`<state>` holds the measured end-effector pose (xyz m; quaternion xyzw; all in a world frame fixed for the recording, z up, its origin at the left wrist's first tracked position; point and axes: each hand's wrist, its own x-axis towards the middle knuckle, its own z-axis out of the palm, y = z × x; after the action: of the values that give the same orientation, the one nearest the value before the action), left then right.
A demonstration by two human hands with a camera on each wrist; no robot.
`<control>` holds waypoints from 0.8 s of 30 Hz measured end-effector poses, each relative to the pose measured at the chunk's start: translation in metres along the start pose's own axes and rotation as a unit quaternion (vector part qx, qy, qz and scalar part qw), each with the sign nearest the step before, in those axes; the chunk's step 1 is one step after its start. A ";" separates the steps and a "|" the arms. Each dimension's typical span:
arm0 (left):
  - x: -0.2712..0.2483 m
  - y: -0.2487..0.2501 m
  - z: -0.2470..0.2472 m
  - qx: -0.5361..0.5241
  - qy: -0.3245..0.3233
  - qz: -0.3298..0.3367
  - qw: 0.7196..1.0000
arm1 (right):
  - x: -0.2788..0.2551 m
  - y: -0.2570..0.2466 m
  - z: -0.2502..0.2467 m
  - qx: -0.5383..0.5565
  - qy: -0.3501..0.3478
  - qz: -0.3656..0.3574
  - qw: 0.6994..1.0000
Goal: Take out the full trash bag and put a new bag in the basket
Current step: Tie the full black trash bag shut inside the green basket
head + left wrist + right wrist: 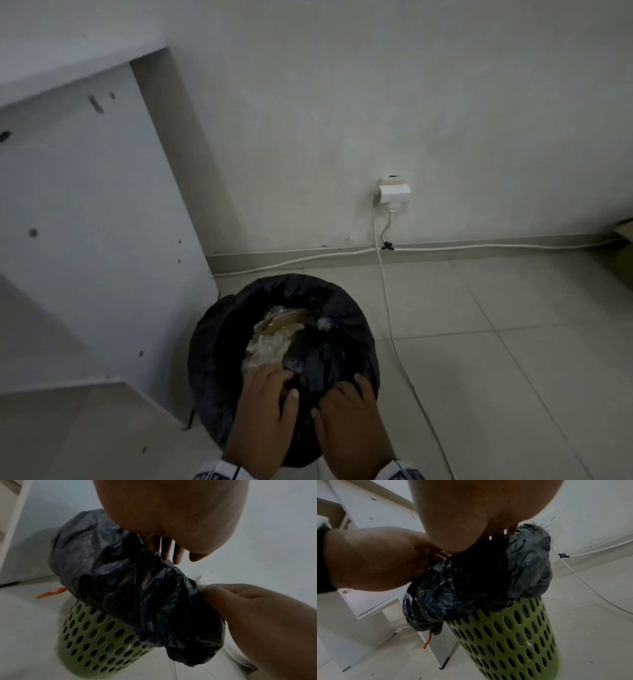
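A black trash bag (342, 346) lines a green perforated basket (513, 635) on the tiled floor, its rim folded over the basket's top. Clear plastic and cardboard scraps (274, 335) lie inside it. Both hands are at the near rim. My left hand (274, 387) curls its fingers over the bag's edge by the clear plastic. My right hand (342, 397) pinches a gathered fold of the bag (171, 588) beside it. The basket (96, 642) is hidden under the bag in the head view.
A white cabinet panel (85, 222) stands close on the basket's left. A wall socket (394, 192) feeds a white cable (387, 291) that runs across the floor to the right of the basket. An orange strip (427, 641) hangs by the bag. A cardboard box (620, 246) sits far right.
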<state>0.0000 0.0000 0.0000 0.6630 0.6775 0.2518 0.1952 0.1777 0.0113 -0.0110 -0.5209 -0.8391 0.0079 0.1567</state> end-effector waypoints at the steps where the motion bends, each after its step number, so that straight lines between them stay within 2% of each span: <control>1: 0.000 -0.001 0.002 -0.005 0.007 0.004 1.000 | 0.001 -0.001 0.001 0.001 0.010 -0.012 1.000; 4: -0.003 -0.001 0.002 0.021 -0.006 0.034 0.999 | -0.001 -0.012 -0.001 0.037 -0.029 -0.022 0.999; 6: -0.005 0.003 0.000 0.036 -0.011 0.032 0.999 | -0.003 -0.011 0.005 0.077 0.001 -0.025 0.997; 7: -0.006 0.003 0.000 0.037 -0.017 0.029 0.999 | -0.004 -0.009 0.005 0.131 0.022 -0.010 0.991; 10: 0.002 0.005 -0.005 0.033 -0.035 0.006 0.999 | 0.000 0.002 0.002 0.254 0.202 0.083 0.942; 12: 0.012 0.002 -0.007 0.061 -0.049 0.017 0.997 | 0.008 0.013 -0.002 0.268 0.273 0.190 0.904; 13: 0.018 -0.002 -0.007 0.090 -0.045 0.031 0.994 | 0.011 0.020 0.003 0.286 0.266 0.266 0.881; 14: 0.023 -0.008 -0.009 0.123 -0.029 0.036 0.991 | 0.016 0.027 0.009 0.321 0.221 0.360 0.847; 15: 0.028 -0.014 -0.011 0.152 -0.013 0.020 0.988 | 0.021 0.032 0.014 0.370 0.166 0.441 0.801; 16: 0.033 -0.018 -0.013 0.162 -0.013 -0.005 0.987 | 0.024 0.039 0.021 0.421 0.113 0.491 0.754; 17: 0.037 -0.021 -0.017 0.161 -0.018 -0.033 0.986 | 0.026 0.046 0.029 0.473 0.065 0.522 0.707; 19: 0.040 -0.028 -0.017 0.165 -0.031 -0.053 0.984 | 0.031 0.053 0.038 0.602 0.005 0.556 0.574; 20: 0.039 -0.030 -0.015 0.163 -0.036 -0.051 0.985 | 0.036 0.058 0.041 0.636 0.000 0.550 0.541; 22: 0.037 -0.029 -0.014 0.148 -0.039 -0.045 0.987 | 0.047 0.069 0.038 0.658 -0.007 0.554 0.510; 24: 0.037 -0.028 -0.012 0.141 -0.040 -0.052 0.988 | 0.057 0.079 0.027 0.652 -0.029 0.547 0.524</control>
<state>-0.0316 0.0356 -0.0048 0.6571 0.7315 0.1169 0.1396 0.2156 0.1012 -0.0362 -0.6294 -0.1540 0.6524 0.3931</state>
